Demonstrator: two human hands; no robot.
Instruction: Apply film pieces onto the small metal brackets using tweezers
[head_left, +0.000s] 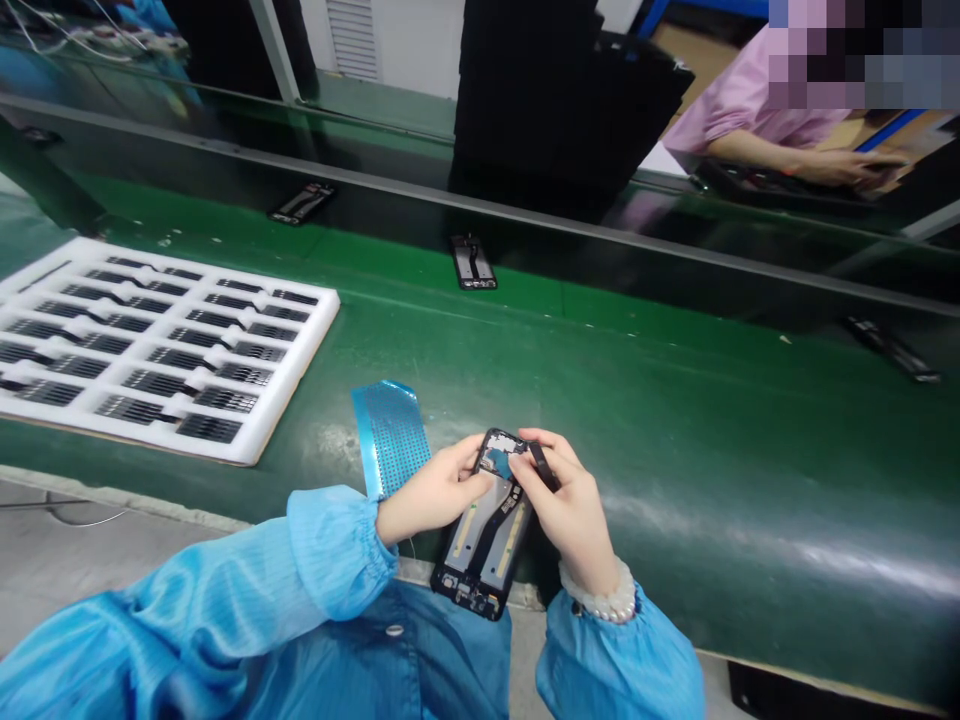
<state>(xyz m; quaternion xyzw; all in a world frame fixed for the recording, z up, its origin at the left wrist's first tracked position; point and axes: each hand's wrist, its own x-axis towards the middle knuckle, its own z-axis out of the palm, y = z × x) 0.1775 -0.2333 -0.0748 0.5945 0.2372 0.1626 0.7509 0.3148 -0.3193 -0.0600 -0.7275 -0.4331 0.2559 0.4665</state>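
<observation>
An opened smartphone (484, 535) with its inner parts bare sits tilted over the bench's near edge. My left hand (442, 485) is closed on its upper left side, the thumb lying across the top. At the phone's upper right, my right hand (566, 495) pinches a small black strip-like part (541, 465); its exact kind I cannot make out. The right fingertips are beside a blue patch (500, 460) near the phone's top. Just left of the phone, a shiny blue sheet with rows of small dots (394, 430) lies partly behind my left wrist.
On the left stands a white foam tray (251, 440) with rows of dark flat parts. Further opened phones (474, 262) lie along the green bench's (675, 440) far strip, below a metal rail (420, 205). Across from me is a person in a pink sleeve (757, 100).
</observation>
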